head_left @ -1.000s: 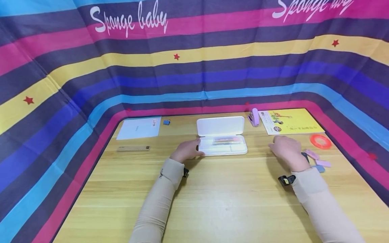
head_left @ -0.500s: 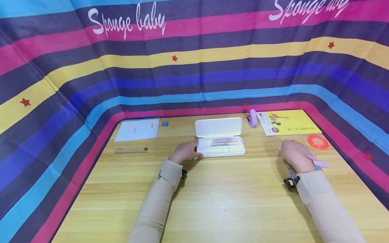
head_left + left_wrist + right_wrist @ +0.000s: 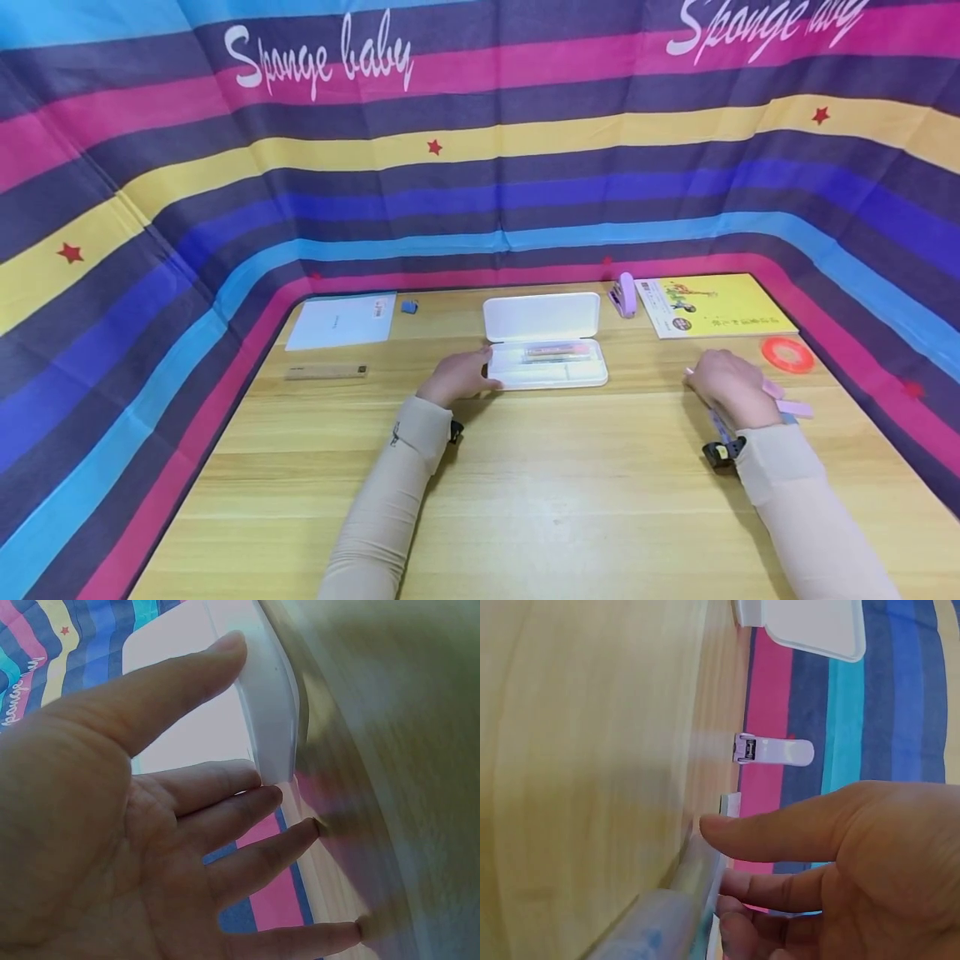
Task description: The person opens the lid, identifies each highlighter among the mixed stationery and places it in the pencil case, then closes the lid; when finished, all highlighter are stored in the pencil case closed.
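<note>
A white pencil case lies with its lid raised, a clear pack of thin sticks inside it. My left hand holds its left end, thumb on the front wall and index finger by the corner; the other fingers spread downward. Off to the right, my right hand pinches a pale pen-like stick with bluish marks. In the right wrist view this stick is blurred and runs past the thumb tip. The curled fingers partly hide its far end.
Lilac blocks lie beside the right wrist, and an orange tape roll behind them. A purple stapler and yellow book stand farther back. At left are a ruler, white booklet and blue sharpener-like piece.
My right hand has shifted slightly right and down from a second ago, and the pale stick now shows beneath it. The left hand stays at the case.
</note>
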Tool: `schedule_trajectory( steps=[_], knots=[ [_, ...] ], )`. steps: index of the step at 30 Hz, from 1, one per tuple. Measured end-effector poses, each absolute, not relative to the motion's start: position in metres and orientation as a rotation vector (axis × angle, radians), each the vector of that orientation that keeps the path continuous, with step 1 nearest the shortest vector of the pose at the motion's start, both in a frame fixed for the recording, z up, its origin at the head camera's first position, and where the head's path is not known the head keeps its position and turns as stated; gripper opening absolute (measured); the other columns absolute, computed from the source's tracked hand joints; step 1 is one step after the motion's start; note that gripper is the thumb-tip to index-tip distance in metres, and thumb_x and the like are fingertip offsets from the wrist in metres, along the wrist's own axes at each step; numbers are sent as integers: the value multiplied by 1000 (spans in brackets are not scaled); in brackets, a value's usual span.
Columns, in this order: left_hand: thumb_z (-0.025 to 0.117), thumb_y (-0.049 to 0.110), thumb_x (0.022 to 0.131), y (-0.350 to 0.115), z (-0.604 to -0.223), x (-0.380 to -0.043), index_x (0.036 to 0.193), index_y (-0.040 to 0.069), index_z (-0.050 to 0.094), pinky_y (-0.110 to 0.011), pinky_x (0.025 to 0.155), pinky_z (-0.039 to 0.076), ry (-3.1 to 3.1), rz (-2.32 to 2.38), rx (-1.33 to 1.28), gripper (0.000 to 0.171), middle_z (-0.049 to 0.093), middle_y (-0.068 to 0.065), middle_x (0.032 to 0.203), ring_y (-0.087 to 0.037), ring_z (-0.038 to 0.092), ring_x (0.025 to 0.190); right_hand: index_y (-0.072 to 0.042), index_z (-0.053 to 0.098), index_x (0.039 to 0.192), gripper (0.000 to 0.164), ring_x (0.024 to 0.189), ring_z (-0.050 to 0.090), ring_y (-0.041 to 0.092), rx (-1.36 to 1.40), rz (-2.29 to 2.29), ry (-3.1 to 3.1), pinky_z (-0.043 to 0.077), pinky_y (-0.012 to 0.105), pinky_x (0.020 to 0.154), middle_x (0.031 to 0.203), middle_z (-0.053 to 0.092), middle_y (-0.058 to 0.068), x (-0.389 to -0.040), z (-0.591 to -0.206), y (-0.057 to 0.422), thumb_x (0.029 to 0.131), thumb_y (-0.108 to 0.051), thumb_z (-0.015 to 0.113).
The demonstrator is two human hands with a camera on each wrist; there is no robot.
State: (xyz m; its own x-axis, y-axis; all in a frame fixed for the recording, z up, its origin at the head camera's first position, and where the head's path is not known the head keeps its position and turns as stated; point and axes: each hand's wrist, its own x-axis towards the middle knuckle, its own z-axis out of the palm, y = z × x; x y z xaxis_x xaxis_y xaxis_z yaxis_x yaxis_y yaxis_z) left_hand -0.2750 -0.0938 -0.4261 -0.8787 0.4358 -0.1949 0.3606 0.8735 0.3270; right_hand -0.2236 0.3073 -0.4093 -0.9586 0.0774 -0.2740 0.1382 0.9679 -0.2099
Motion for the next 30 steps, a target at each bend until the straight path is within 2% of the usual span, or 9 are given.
schedule_trajectory(
  steps=[10,20,28,30],
  knots=[
    [56,49,78,-92,-426,-271,137,13,24,-37,97,28,2763,430,604,77,22,0,141,-20,26,125,-8,52,60,27,53,44,24,142,-351,2902,34,34,43,62,50,12,-221,-411,306,79,-26,45],
    [57,48,78,-92,-424,-271,137,15,24,-37,96,30,2777,424,581,76,24,0,140,-20,29,123,-8,57,77,16,61,44,28,113,-354,3054,31,39,48,68,51,10,-224,-410,301,79,-23,49],
    [57,47,78,-93,-423,-271,138,14,23,-37,96,29,2778,423,593,76,23,0,140,-20,28,123,-11,62,94,23,71,51,32,14,-297,3236,36,45,49,84,58,15,-231,-397,274,82,-26,50],
    [57,47,78,-93,-423,-271,138,14,23,-37,96,29,2778,424,587,76,23,0,140,-20,28,123,-11,63,95,23,71,52,33,-55,-276,3274,38,46,49,83,59,15,-234,-393,263,82,-26,52]
  ],
)
